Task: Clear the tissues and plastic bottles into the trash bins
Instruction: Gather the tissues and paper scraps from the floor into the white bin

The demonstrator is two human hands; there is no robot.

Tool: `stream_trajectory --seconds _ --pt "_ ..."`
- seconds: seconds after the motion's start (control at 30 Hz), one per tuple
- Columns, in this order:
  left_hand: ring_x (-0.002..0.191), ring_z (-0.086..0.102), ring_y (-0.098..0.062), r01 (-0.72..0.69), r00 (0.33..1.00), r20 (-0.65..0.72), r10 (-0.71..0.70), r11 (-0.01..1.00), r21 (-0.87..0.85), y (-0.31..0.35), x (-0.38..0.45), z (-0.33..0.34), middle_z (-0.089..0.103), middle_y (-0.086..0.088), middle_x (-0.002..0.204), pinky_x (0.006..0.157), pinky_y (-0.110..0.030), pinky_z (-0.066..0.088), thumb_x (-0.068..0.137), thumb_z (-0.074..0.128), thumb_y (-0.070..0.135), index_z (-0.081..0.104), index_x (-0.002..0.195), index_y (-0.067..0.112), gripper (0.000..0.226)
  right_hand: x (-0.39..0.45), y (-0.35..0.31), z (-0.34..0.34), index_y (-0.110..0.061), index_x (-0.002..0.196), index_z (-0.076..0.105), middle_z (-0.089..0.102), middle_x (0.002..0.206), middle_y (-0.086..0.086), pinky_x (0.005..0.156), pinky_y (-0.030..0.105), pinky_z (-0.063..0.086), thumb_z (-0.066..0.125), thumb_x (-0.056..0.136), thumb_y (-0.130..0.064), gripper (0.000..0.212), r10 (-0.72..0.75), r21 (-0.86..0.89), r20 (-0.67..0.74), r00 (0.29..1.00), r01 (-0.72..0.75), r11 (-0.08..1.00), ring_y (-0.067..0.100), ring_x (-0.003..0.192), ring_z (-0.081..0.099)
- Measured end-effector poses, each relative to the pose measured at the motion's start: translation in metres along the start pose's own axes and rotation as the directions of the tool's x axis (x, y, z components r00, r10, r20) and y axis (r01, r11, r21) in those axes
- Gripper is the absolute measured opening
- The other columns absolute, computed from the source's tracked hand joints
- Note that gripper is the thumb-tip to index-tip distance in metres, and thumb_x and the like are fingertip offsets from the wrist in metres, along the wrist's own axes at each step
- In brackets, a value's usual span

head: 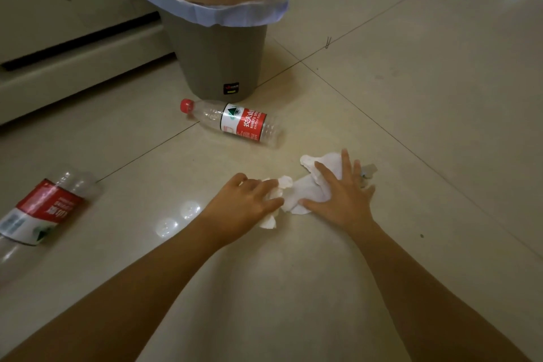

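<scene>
White crumpled tissues (305, 189) lie on the tiled floor in the middle of the view. My left hand (249, 206) is curled around one wad of tissue. My right hand (340, 194) lies flat with fingers spread on top of the larger tissue. A clear plastic bottle (235, 122) with a red cap and red label lies on its side just beyond the hands. A second bottle (44, 210) of the same kind lies at the left edge. A grey trash bin (214, 53) with a tan rim and a pale plastic liner stands upright behind the first bottle.
A pale cabinet base (73, 47) with a dark gap runs along the far left beside the bin. A small grey scrap (368, 170) peeks out past my right fingers. Glossy beige floor tiles (411, 97) with dark grout lines stretch to the right.
</scene>
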State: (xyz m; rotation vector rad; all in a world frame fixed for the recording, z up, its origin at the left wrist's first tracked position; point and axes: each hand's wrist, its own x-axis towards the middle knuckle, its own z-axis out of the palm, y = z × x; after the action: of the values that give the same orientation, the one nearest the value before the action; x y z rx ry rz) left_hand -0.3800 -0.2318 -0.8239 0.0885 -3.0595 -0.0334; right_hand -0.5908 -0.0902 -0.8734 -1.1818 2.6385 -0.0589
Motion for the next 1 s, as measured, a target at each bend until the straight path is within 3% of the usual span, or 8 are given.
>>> stream_trajectory --seconds 0.1,0.17,0.27,0.37,0.5,0.73,0.9,1.0 --pt "0.083 0.069 -0.032 0.008 1.000 0.006 -0.008 1.000 0.003 0.000 0.000 -0.001 0.066 -0.018 0.114 0.071 -0.043 0.054 0.044 0.094 0.025 0.071 0.106 0.016 0.067 0.009 0.007 -0.002 -0.064 0.135 0.004 -0.027 0.155 -0.004 0.103 0.071 0.010 0.052 0.053 -0.091 0.099 0.076 0.047 0.069 0.995 -0.079 0.996 0.036 0.144 -0.013" --pt "0.083 0.070 -0.032 0.007 1.000 0.004 -0.007 1.000 0.002 0.001 0.000 -0.001 0.066 -0.018 0.113 0.071 -0.044 0.055 0.043 0.095 0.027 0.071 0.106 0.016 0.068 0.017 0.012 -0.003 -0.062 0.135 0.010 -0.014 0.158 -0.001 0.107 0.067 0.016 0.054 0.050 -0.090 0.100 0.076 0.132 0.131 0.989 -0.093 0.987 0.036 0.145 -0.004" --pt "0.083 0.070 -0.031 0.021 1.000 0.012 -0.021 1.000 0.012 0.002 -0.001 -0.001 0.066 -0.018 0.114 0.071 -0.043 0.054 0.044 0.094 0.028 0.071 0.107 0.017 0.068 0.016 0.004 0.001 -0.045 0.134 0.032 0.022 0.150 0.007 0.105 0.053 0.032 0.056 0.059 -0.082 0.087 -0.086 0.096 0.040 0.995 0.082 0.992 0.035 0.137 0.025" --pt "0.081 0.070 -0.031 0.029 0.999 0.021 -0.030 0.999 0.023 0.000 -0.006 0.000 0.066 -0.018 0.114 0.070 -0.042 0.054 0.043 0.094 0.027 0.071 0.106 0.018 0.068 0.006 -0.009 0.007 -0.025 0.127 0.051 0.041 0.136 0.012 0.101 0.047 0.036 0.059 0.068 -0.068 0.074 -0.227 0.149 -0.069 0.971 0.235 0.961 0.033 0.126 0.039" --pt "0.076 0.070 -0.030 0.052 0.999 0.009 -0.052 0.998 0.024 -0.004 -0.016 -0.002 0.067 -0.017 0.111 0.066 -0.040 0.054 0.042 0.094 0.022 0.072 0.104 0.017 0.066 0.001 -0.019 0.006 -0.016 0.123 0.057 0.042 0.132 0.011 0.089 0.034 0.039 0.069 0.081 -0.040 0.050 -0.287 0.236 -0.055 0.956 0.292 0.927 0.028 0.119 0.039" --pt "0.075 0.070 -0.029 0.053 0.998 0.009 -0.054 0.997 0.058 -0.011 -0.041 -0.006 0.068 -0.016 0.109 0.066 -0.040 0.054 0.041 0.095 0.027 0.072 0.104 0.017 0.068 -0.027 -0.046 0.014 -0.013 0.116 0.065 0.050 0.131 0.010 0.074 0.035 0.046 0.057 0.089 -0.012 0.029 -0.458 0.143 -0.105 0.883 0.469 0.871 0.030 0.113 0.047" --pt "0.078 0.070 -0.030 0.085 0.996 -0.012 -0.085 0.993 0.076 -0.021 -0.066 -0.020 0.067 -0.016 0.114 0.066 -0.038 0.053 0.045 0.095 0.026 0.072 0.107 0.018 0.066 -0.040 -0.071 0.008 -0.014 0.115 0.062 0.047 0.128 0.008 0.082 0.039 0.045 0.051 0.091 -0.005 0.028 -0.490 0.144 -0.091 0.867 0.499 0.855 0.029 0.112 0.045" --pt "0.081 0.069 -0.030 0.126 0.992 -0.033 -0.123 0.989 0.073 -0.036 -0.093 -0.038 0.065 -0.016 0.119 0.067 -0.038 0.053 0.053 0.092 0.022 0.069 0.111 0.018 0.062 -0.044 -0.094 -0.002 -0.016 0.106 0.065 0.054 0.122 0.006 0.065 0.036 0.052 0.061 0.083 -0.013 0.024 -0.578 0.145 -0.164 0.799 0.599 0.787 0.025 0.103 0.053"
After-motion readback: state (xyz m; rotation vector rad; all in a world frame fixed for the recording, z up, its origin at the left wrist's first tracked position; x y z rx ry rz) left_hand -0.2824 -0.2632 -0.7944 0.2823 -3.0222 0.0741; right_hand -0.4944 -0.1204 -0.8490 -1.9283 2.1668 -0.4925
